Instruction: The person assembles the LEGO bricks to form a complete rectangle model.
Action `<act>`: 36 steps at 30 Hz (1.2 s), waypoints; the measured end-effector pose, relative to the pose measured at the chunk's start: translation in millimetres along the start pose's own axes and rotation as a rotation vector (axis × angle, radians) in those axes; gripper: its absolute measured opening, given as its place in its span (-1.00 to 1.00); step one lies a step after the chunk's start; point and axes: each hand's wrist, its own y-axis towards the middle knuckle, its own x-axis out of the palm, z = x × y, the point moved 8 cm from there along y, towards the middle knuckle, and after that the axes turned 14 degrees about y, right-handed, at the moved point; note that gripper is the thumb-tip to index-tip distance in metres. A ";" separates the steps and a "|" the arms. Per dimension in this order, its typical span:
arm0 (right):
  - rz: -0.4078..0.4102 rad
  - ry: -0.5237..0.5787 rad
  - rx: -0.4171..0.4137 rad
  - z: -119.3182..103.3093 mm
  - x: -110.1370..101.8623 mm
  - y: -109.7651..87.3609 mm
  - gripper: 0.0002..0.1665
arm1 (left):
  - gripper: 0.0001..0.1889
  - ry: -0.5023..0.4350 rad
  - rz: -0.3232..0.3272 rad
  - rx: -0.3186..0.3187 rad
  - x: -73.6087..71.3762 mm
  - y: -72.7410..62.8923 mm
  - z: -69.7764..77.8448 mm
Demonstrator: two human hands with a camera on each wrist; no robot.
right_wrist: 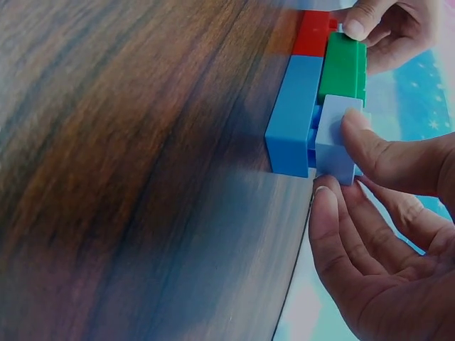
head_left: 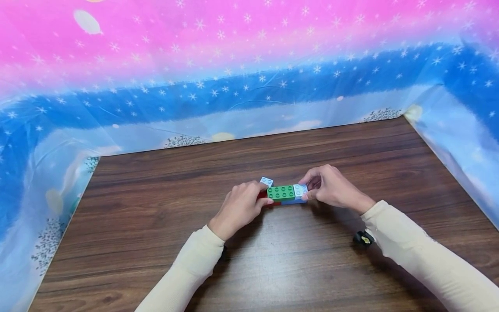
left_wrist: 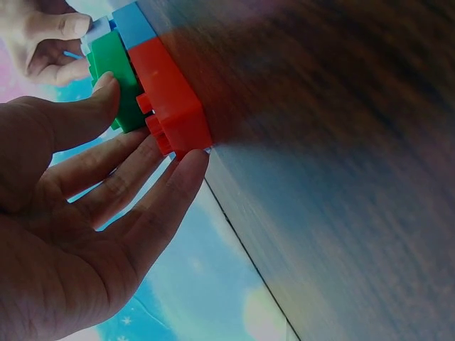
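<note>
Left hand (head_left: 241, 203) pinches a green toy brick (head_left: 280, 193) and right hand (head_left: 334, 187) a pale blue brick (head_left: 299, 191), side by side over a red brick (left_wrist: 169, 92) and a darker blue brick (right_wrist: 293, 114), near the head view's middle.

A row of bricks (head_left: 281, 193) is lying two layers high on the tabletop (head_left: 163, 216).
The lower left brick (left_wrist: 170, 92) and the lower right brick (right_wrist: 295, 106) are sitting end to end; the long upper brick (right_wrist: 345, 67) is spanning their joint. The small upper brick (right_wrist: 334, 128) is standing at its right, above the lower right brick's outer end. Behind its left end, the small rear brick (head_left: 267, 180) is lying partly hidden. The hands, left (head_left: 242, 200) and right (head_left: 333, 187), are flanking the row.
</note>
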 end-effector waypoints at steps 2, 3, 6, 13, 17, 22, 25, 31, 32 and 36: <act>0.002 0.003 -0.004 -0.1 -0.3 0.3 -0.71 | -0.63 0.003 0.003 0.002 0.0 0.1 0.2; 0.003 0.002 -0.002 -0.1 -0.3 0.4 -0.72 | -0.63 0.004 0.003 0.001 0.0 0.1 0.1; 0.001 0.009 -0.002 0.0 -0.2 0.3 -0.72 | -0.63 0.008 0.002 0.000 0.3 0.1 0.1; 0.005 0.029 -0.003 1.6 -0.1 1.9 -0.71 | -0.63 0.009 0.000 -0.013 0.6 1.0 -0.6; 0.008 0.022 0.004 2.6 -0.2 1.9 -0.70 | -0.63 0.014 -0.001 -0.008 0.8 1.0 -0.1; 0.007 0.006 0.006 1.6 0.0 1.3 -0.70 | -0.63 0.017 0.001 -0.004 0.8 0.9 0.3; 0.003 -0.015 -0.004 -1.0 1.6 1.7 -0.71 | -0.62 0.015 0.003 -0.003 0.9 0.7 0.2; 0.001 -0.034 -0.009 -2.2 2.2 1.8 -0.71 | -0.61 0.006 0.001 -0.007 3.1 0.8 -1.3; 0.001 -0.035 -0.004 -1.7 2.2 1.8 -0.71 | -0.61 0.005 0.002 -0.006 3.2 0.6 -1.6; -0.001 -0.029 0.017 -0.1 2.4 2.1 -0.70 | -0.58 -0.012 0.002 -0.004 3.8 0.4 -4.4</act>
